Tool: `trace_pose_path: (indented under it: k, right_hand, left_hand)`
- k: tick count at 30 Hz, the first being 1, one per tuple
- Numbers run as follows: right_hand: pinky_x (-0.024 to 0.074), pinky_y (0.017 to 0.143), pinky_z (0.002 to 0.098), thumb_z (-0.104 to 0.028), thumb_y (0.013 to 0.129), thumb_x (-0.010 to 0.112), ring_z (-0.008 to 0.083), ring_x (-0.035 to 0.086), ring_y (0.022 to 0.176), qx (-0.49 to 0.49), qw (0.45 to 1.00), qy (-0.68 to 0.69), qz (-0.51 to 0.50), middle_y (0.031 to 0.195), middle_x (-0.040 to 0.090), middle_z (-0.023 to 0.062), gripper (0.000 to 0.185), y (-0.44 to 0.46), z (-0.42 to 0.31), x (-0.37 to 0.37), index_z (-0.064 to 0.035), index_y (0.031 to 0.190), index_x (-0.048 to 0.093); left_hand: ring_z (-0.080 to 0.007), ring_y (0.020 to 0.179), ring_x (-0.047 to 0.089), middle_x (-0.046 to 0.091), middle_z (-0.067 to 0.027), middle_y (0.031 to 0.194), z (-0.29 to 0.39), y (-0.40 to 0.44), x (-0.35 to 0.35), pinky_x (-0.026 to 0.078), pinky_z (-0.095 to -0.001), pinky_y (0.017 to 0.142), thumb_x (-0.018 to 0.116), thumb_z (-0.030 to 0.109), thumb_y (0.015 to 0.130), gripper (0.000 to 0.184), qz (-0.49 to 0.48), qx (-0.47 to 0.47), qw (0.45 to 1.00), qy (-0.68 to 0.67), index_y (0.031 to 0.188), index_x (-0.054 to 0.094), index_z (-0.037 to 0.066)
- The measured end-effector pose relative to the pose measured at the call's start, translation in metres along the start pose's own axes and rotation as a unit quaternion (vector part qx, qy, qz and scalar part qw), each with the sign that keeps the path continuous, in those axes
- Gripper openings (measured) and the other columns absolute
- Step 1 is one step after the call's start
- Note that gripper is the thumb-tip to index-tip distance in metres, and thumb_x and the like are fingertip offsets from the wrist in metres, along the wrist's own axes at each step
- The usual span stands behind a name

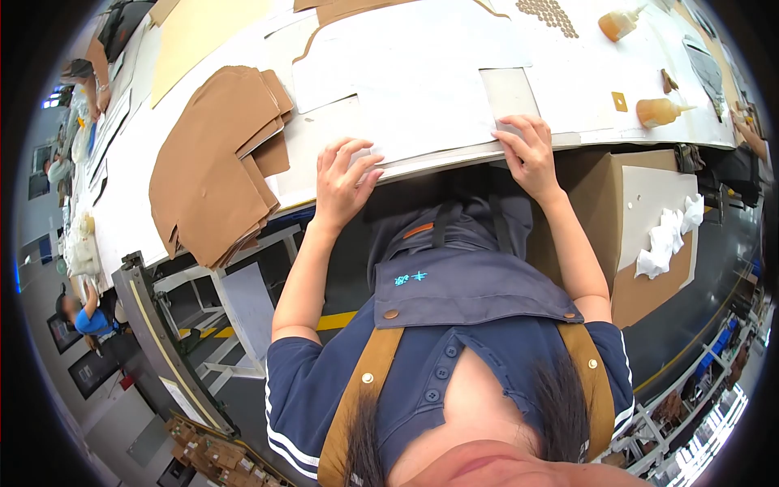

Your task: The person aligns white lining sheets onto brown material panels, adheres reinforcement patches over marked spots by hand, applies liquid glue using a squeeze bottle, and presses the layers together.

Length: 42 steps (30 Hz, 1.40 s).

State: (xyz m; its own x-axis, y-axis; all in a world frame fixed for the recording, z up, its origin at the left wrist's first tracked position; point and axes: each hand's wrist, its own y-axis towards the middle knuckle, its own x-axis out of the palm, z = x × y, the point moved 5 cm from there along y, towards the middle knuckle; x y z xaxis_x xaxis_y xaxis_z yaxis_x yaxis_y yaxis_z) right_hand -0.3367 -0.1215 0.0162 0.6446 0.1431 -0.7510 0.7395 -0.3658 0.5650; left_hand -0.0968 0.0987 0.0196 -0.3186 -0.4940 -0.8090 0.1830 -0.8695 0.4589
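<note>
A large white sheet [422, 81] with a narrower tongue at its near side lies on the white worktable, brown material showing along its far edges. At the tongue's left near corner is my left hand [345, 180], its fingers curved and apart, the fingertips touching the sheet's edge. My right hand [529, 156] is at the opposite near corner, thumb and forefinger brought together on the edge. What lies under the sheet is mostly hidden. Left of my left hand, a stack of brown cut pieces [219, 154] overhangs the table's near edge.
Two glue bottles [661, 112] [620, 24] and a group of small brown discs [548, 16] are on the right side of the table [584, 89]. A cardboard box [649, 235] with crumpled white paper [667, 243] stands below right. Other people work at the far left and right.
</note>
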Motion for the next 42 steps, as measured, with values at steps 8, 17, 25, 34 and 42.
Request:
trace_pose_path:
  k: [8,17,25,34,42]
  right_hand:
    - [0.0414,0.102,0.045,-0.015,0.085,0.076,0.0311,0.053,0.124,0.022,0.999,-0.035,-0.024,0.133,0.06,0.0087,0.032,-0.009,-0.013,-0.003,-0.0116,0.117,0.072]
    - [0.0406,0.104,0.0451,-0.018,0.089,0.072,0.0341,0.053,0.123,0.065,0.995,0.047,0.066,0.129,0.063,0.0124,0.02,-0.022,0.002,-0.005,-0.0076,0.106,0.072]
    - [0.0418,0.103,0.0446,-0.019,0.095,0.066,0.0345,0.055,0.12,0.095,0.988,0.037,0.118,0.126,0.065,0.0129,0.017,-0.024,0.006,-0.016,-0.0067,0.104,0.072]
    - [0.0431,0.102,0.0416,-0.02,0.103,0.056,0.0307,0.056,0.116,0.175,0.964,0.056,0.194,0.122,0.067,0.0115,0.023,-0.045,0.018,-0.028,-0.0042,0.102,0.074]
    - [0.0435,0.102,0.0411,-0.021,0.106,0.053,0.0297,0.057,0.116,0.16,0.964,0.102,0.188,0.12,0.068,0.0111,0.028,-0.028,0.014,-0.019,-0.003,0.099,0.073]
  left_hand:
    - [-0.0355,0.148,0.037,0.046,-0.0153,0.155,0.061,0.038,0.051,0.035,-0.0498,0.117,0.072,0.038,0.091,0.065,-0.128,0.031,0.99,-0.041,0.144,0.053,0.005]
    - [-0.0362,0.142,0.041,0.049,-0.0173,0.149,0.062,0.081,0.068,0.036,-0.0511,0.115,0.068,0.039,0.095,0.06,-0.189,-0.015,0.973,-0.129,0.14,0.054,0.002]
    - [-0.0395,0.157,0.015,0.023,-0.028,0.165,0.053,0.139,0.15,0.013,-0.0547,0.126,0.055,0.065,0.094,0.1,-0.161,-0.025,0.985,0.05,0.156,0.029,-0.009]
    - [-0.0402,0.158,0.01,0.02,-0.0282,0.166,0.132,0.083,0.143,0.011,-0.0531,0.127,0.052,0.062,0.099,0.095,-0.239,0.06,0.964,-0.105,0.157,0.025,-0.008]
    - [-0.0419,0.157,0.011,0.017,-0.0271,0.168,-0.008,0.104,0.105,0.014,-0.05,0.127,0.053,0.051,0.103,0.081,-0.069,-0.094,0.993,0.033,0.16,0.026,0.0]
